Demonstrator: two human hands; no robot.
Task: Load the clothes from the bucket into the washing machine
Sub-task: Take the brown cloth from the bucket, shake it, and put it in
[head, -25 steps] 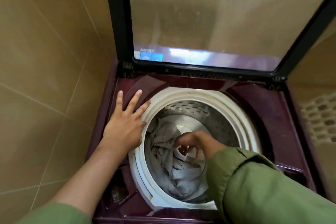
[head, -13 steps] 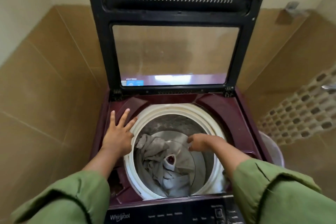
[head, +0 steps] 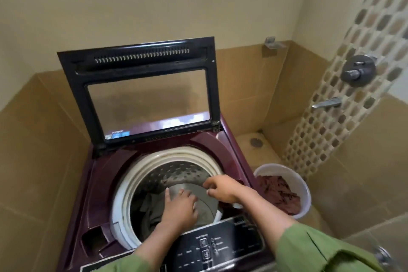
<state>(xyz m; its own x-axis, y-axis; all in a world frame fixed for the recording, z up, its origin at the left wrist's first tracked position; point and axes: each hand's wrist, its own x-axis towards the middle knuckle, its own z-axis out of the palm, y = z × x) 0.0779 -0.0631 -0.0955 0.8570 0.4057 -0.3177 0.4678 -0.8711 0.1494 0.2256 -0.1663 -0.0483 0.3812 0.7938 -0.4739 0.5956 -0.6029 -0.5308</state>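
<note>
Both hands (head: 180,207) over washer drum (head: 176,174), bucket (head: 305,196) of clothes (head: 279,194) right

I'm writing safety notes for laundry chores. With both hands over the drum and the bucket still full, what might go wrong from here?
1. The raised lid stands over both hands; if bumped it might drop on them.
2. The bucket of dark red clothes sits low beside the washing machine; items may fall on the floor during transfer.
3. The left hand and right hand crowd the opening and may get in each other's way.
</note>
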